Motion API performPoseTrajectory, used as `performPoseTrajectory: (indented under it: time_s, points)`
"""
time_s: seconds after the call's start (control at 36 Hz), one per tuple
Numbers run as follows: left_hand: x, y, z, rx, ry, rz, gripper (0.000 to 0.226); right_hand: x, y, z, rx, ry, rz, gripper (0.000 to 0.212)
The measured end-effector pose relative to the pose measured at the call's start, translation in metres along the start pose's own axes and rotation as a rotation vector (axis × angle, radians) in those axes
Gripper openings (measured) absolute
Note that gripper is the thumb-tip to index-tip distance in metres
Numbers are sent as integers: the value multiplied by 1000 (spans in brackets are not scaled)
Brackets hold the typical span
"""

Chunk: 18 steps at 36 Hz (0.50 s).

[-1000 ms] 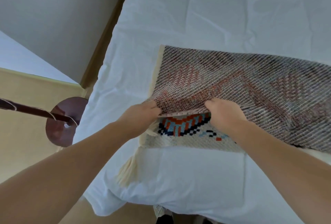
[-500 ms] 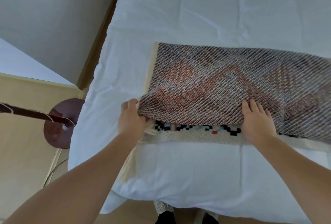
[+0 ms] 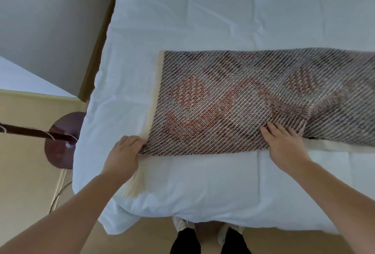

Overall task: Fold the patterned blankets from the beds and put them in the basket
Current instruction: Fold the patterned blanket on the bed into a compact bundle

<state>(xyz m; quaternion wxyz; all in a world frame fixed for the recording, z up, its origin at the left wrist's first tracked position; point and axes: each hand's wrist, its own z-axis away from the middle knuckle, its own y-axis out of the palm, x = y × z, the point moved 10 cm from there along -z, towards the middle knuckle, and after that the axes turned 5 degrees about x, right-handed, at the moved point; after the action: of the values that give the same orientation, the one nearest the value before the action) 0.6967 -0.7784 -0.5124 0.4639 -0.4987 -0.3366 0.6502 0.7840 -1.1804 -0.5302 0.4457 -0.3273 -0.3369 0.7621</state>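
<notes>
Two hands at near edge of bed (image 3: 203, 188): left hand (image 3: 122, 155) pinching corner of patterned blanket (image 3: 233, 101), fingers curled shut on it; right hand (image 3: 284, 146) flat on cloth, fingers together, extended. Bright patterned strip, exposed a second ago, now covered; fold laid edge to edge lengthwise. Further folds pending; basket unseen. Beyond: lamp base (image 3: 60, 140) on floor

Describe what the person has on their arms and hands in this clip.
Nothing is worn. The left hand and right hand are bare: no gloves, and no rings that can be made out. Both forearms are bare as far as the picture's edge, with no sleeves, watch or bands in view.
</notes>
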Motion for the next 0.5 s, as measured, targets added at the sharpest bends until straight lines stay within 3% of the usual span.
performPoseTrajectory:
  time_s: [0.14, 0.31, 0.5]
  points:
    - [-30, 13, -16, 47, -72, -165, 74, -13, 1, -5, -65, 71, 31, 74]
    - [-111, 42, -19, 169, 97, -206, 80, -54, 10, 11, -195, 137, -161, 88]
    - [-250, 85, -46, 184, 321, -188, 72, -139, 49, 31, -224, 201, -335, 61]
